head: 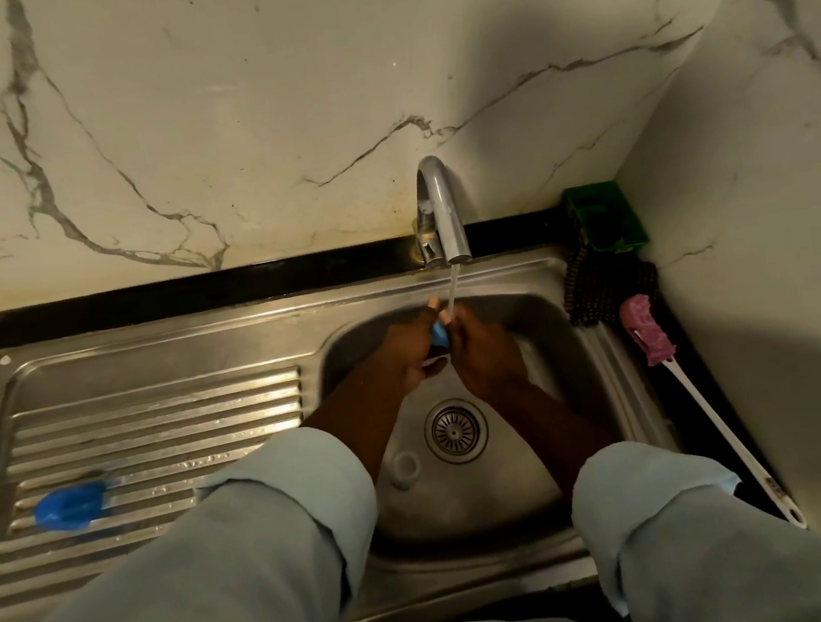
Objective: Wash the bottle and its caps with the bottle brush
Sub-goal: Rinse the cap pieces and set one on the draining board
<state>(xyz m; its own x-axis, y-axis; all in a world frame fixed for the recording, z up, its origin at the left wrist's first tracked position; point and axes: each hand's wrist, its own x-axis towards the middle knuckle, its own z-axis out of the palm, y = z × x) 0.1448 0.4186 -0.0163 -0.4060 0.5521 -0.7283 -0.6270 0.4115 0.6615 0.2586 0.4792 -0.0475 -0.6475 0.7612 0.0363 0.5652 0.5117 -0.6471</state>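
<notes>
Both hands, left hand point(406, 357) and right hand point(486, 353), clamp fingers point(432, 304) on a blue cap point(438, 334) under the tap point(445, 213) stream. The bottle brush point(693, 395) lies along the bench point(189, 291) right of the sink point(593, 340), handle toward the person, nearer the right hand; the bottle point(70, 506) lies far left.

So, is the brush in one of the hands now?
No, the brush lies untouched beside the sink, on its right.

A home kitchen: steel sink point(473, 504) with ribbed drainboard point(153, 425), curved tap point(442, 208), marble-veined wall point(217, 102) (green holder point(606, 219) in the corner).
</notes>
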